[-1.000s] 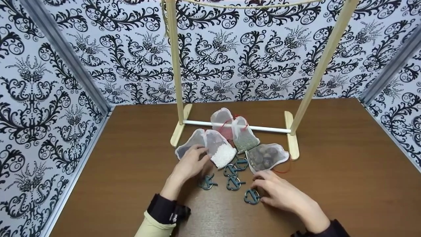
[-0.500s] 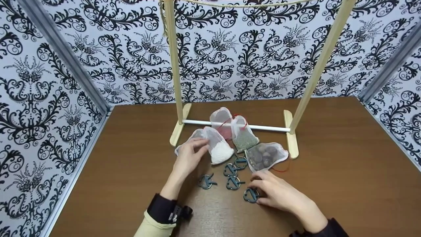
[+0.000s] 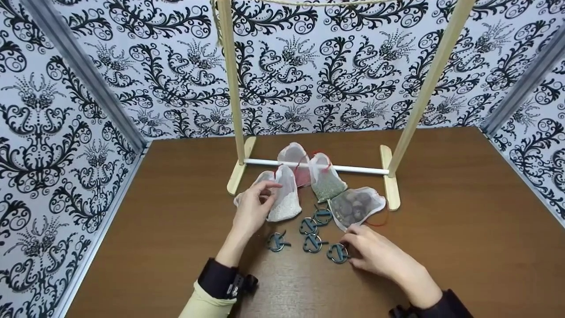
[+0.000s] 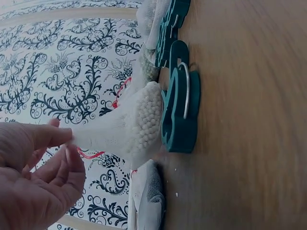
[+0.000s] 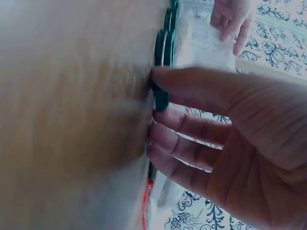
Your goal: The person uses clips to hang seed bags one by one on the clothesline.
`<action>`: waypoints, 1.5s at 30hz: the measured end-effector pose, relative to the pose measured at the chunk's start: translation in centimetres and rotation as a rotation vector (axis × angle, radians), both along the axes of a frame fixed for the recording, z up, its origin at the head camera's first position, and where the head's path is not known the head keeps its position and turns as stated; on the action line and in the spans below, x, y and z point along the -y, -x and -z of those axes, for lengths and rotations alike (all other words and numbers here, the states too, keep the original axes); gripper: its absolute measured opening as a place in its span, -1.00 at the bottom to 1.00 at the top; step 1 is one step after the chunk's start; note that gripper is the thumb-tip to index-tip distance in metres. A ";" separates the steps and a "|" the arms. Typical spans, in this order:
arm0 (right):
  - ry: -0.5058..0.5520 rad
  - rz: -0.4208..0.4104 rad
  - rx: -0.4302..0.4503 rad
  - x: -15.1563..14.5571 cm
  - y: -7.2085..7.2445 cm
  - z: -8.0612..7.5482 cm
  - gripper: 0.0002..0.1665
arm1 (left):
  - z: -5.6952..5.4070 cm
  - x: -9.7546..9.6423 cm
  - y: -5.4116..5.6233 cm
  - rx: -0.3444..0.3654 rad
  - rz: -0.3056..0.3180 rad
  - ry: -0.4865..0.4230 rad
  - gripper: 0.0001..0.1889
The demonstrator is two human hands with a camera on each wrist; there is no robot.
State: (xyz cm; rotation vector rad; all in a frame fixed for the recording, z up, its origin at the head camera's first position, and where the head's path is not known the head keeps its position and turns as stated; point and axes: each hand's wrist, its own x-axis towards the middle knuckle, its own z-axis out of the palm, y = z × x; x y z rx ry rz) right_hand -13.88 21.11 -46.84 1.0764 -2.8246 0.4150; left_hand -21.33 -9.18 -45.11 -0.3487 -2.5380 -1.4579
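Observation:
Between thumb and index finger, my left hand (image 3: 252, 207) pinches the top of a white mesh bag (image 4: 103, 129) filled with small white beads. In the left wrist view the bag hangs upright with its filled bottom near the table. My right hand (image 3: 375, 251) lies low over the table, thumb and index finger closed at the edges of a dark green spring clip (image 3: 338, 253) with a metal ring. Several more such clips (image 3: 313, 243) lie to its left; one clip (image 3: 277, 242) sits apart, below the bead bag. Another mesh bag (image 4: 147, 194) is partly hidden behind my left hand.
Three more mesh bags lie behind: one with pink contents (image 3: 302, 176), one with green grains (image 3: 329, 187), one with brown lumps (image 3: 356, 206). Above them stands a wooden frame (image 3: 234, 88) with a white crossbar (image 3: 362, 169) and a rope (image 3: 335, 3).
My left hand has taken the bead bag by its top and drawn it left, tilting it upright. My right hand has slid slightly forward with the clip.

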 end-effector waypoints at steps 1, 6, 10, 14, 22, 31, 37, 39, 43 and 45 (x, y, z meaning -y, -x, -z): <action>-0.004 0.002 -0.001 -0.1 0.1 -0.1 -0.61 | -0.1 0.0 0.0 0.003 -0.001 0.012 -0.73; -0.028 0.036 -0.023 -0.5 0.3 -0.2 -0.66 | -0.2 0.1 -0.1 -0.025 -0.024 0.055 -0.69; 0.003 0.074 -0.017 -0.6 0.5 -0.2 -0.73 | -0.3 0.1 -0.1 -0.030 -0.023 0.035 -0.76; 0.094 0.131 -0.069 -0.8 0.9 -0.3 -0.77 | -0.4 0.0 -0.3 -0.044 -0.013 0.022 -0.84; 0.220 0.186 -0.214 -2.4 1.6 -1.3 -0.65 | -0.6 -0.6 -0.5 -0.066 -0.031 -0.012 -0.68; 0.374 0.129 -0.237 -2.7 2.3 -2.5 -0.55 | -1.2 -0.4 -0.4 -0.065 -0.010 0.040 -0.85; 0.354 -0.037 -0.327 -2.1 3.9 -4.5 -0.48 | -2.7 -0.4 0.1 -0.106 -0.017 0.057 -0.89; 0.310 -0.093 -0.383 -1.8 4.6 -5.5 -0.47 | -3.5 -0.5 0.4 -0.122 -0.005 0.065 -0.89; 0.204 -0.137 -0.449 -0.9 5.9 -8.2 -0.46 | -5.5 -0.7 1.0 -0.202 0.033 0.094 -0.89; 0.172 -0.149 -0.467 -0.4 6.5 -9.6 -0.47 | -6.8 -0.7 1.4 -0.245 0.041 0.121 -0.89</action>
